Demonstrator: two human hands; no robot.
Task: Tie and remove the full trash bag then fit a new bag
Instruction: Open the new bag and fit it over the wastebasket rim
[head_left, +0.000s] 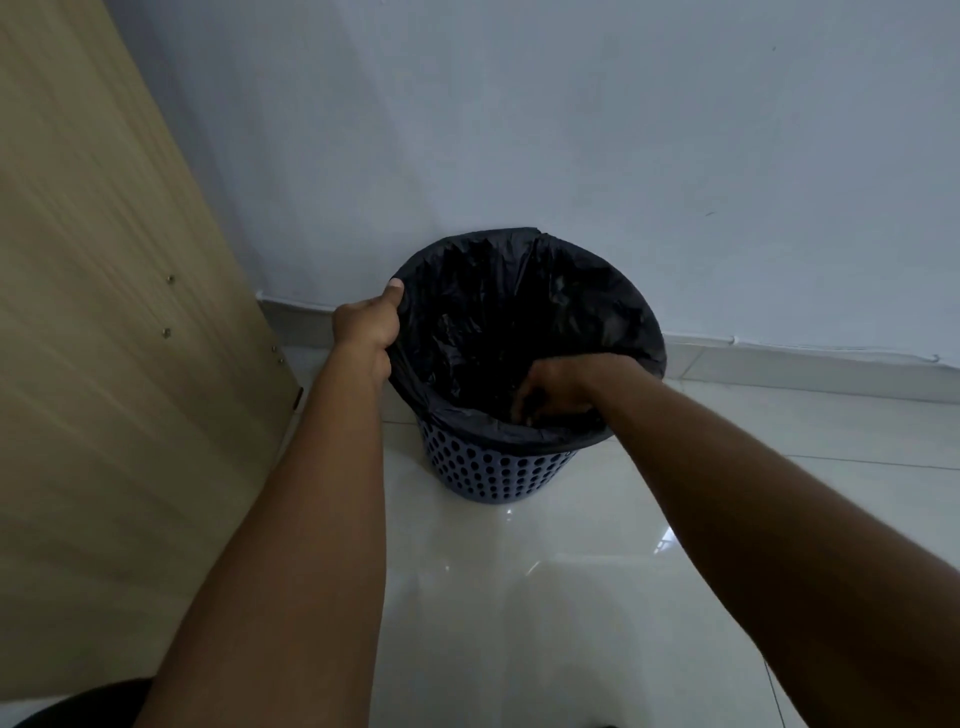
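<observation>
Both hands grip the black bag (524, 312): left hand (366, 325) pinching its rim, right hand (556, 387) closed inside; seat the liner evenly around the basket (498, 473).

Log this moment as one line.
left hand: grips rim of black plastic trash bag | right hand: fingers inside near rim | blue perforated plastic bin: upright, lined

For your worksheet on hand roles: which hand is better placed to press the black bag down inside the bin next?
Probably the right hand: it reaches inside the black bag, while the left hand grips the rim of the bin.
</observation>
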